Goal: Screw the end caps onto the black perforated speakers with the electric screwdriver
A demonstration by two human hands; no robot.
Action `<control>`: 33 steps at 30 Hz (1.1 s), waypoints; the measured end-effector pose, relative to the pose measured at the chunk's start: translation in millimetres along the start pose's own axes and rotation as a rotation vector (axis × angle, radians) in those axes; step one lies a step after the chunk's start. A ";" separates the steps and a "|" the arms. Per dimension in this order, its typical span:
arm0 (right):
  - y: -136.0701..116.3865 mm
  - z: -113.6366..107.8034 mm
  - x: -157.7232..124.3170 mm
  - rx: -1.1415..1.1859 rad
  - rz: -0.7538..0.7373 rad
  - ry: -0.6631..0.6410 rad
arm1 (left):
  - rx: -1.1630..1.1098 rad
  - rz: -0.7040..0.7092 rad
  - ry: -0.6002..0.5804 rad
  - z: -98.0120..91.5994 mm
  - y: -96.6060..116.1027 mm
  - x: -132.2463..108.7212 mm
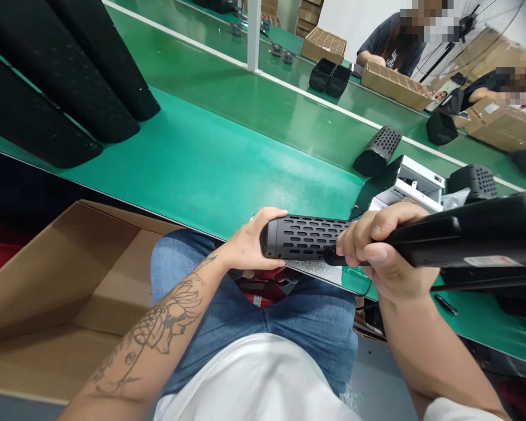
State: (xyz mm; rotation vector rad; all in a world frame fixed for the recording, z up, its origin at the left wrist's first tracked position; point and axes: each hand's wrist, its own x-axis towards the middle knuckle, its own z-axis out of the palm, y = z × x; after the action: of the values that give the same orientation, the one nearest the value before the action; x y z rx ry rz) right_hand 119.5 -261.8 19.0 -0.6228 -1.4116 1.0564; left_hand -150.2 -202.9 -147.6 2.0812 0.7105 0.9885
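Note:
A black perforated cylinder (309,236) lies level at the near edge of the green table. Its left end is wrapped by my left hand (256,240), thumb below and fingers on top. My right hand (388,248) grips a black tool (477,234) with a long dark body that runs off to the right edge; its narrow front end meets the cylinder's lower right side. The exact contact point is partly hidden by my right fingers.
An open cardboard box (109,280) stands at lower left. Large black tubes (79,76) lie at the upper left. A white-and-black device (416,181) and perforated cylinders (379,149) sit at right. Two people (394,44) work across the table (228,152).

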 end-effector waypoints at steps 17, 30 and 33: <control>-22.3 -95.9 29.0 -0.471 -0.393 0.627 | 0.062 0.074 0.036 6.6 1.0 -1.5; -16.1 -105.9 18.1 -0.629 -0.250 0.790 | 0.090 0.020 0.045 9.2 5.8 -2.5; -42.6 -60.0 7.8 -0.596 -0.319 0.780 | 0.084 -0.024 0.037 10.9 9.3 -2.4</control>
State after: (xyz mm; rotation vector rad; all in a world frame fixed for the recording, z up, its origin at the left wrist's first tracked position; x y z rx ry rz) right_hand 185.4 -259.8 52.7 -1.0526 -1.0485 0.0705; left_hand -141.1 -214.2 -146.2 2.1263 0.8063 1.0022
